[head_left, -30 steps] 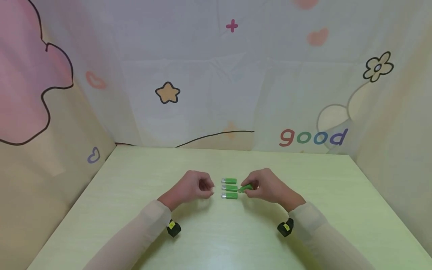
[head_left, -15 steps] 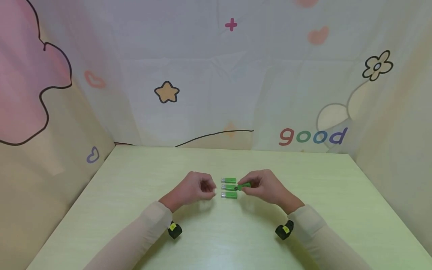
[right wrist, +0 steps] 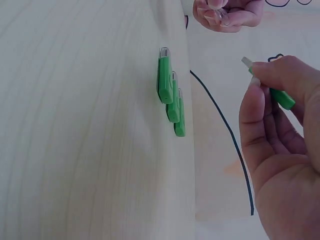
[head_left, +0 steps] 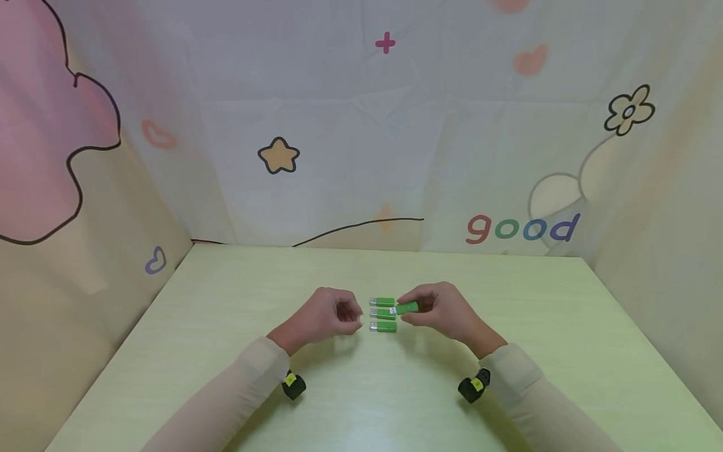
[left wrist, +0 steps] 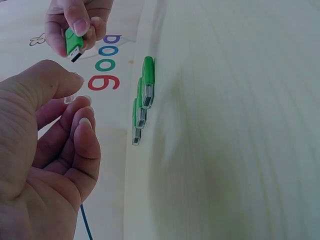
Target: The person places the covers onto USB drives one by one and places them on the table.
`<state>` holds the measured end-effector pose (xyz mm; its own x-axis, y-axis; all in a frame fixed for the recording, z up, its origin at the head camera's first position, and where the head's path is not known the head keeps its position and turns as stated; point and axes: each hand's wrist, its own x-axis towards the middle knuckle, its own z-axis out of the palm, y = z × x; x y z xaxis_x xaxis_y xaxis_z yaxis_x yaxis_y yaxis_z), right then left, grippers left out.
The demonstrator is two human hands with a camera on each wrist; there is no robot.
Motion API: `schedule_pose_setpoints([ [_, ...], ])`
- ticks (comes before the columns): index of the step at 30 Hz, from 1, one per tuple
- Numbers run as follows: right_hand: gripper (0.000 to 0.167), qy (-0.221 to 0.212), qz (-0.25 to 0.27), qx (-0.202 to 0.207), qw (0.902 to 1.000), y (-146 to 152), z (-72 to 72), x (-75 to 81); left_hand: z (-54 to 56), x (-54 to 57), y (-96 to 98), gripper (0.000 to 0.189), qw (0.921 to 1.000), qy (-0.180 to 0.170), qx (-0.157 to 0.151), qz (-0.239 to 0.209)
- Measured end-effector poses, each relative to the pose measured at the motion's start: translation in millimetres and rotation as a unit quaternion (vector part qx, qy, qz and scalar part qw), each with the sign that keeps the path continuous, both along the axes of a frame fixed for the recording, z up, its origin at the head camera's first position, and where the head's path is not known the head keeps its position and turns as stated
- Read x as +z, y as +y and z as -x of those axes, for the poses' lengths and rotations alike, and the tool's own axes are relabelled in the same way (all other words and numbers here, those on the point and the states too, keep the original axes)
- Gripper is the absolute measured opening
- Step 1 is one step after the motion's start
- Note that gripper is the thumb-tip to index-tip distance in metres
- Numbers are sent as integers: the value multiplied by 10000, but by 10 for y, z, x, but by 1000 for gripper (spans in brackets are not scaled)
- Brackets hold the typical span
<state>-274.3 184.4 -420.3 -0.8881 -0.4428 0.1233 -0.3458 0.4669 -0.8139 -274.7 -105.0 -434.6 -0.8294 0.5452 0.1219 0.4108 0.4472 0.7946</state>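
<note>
Between thumb and fingers, my right hand [head_left: 443, 309] pinches a green USB stick [head_left: 408, 308] whose bare metal plug points left. My left hand [head_left: 324, 312] pinches a small clear cap [left wrist: 69, 100], mostly covered by the fingertips. Both hands are raised above the table, apart from each other. Three more green USB sticks lie between and below them in a column: a far one [head_left: 385, 302], a middle one [head_left: 386, 314] and a near one [head_left: 386, 327]. Each of these has a clear cap over its plug, on the left end.
The pale wooden table [head_left: 361, 389] is bordered at the back and sides by a printed cloth [head_left: 339, 125]. A black wrist camera [head_left: 293, 385] sits under the left sleeve, another camera [head_left: 473, 387] under the right.
The right hand has turned the USB stick it holds, so its metal plug now shows a bright flat face. That hand also shifted slightly left. The left hand and the three lying sticks look unchanged.
</note>
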Motion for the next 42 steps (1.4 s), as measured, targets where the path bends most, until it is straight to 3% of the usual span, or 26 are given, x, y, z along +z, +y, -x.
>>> schedule_pose_setpoints([
  [9, 24, 198, -3, 126, 9997, -31, -45, 24, 33, -35, 34, 9, 9999, -77, -38, -136],
  [19, 22, 371, 368, 438, 9977, -46, -70, 24, 0, 36, 92, 7, 9988, -113, -192, -436],
  [31, 19, 947, 447, 621, 9926, -70, -49, -7, -24, 127, 142, 8, 9984, -113, -209, -508],
  [42, 17, 965, 779, 720, 9897, -113, -59, -44, -30, 158, 180, 9, 9963, -210, -313, -778],
])
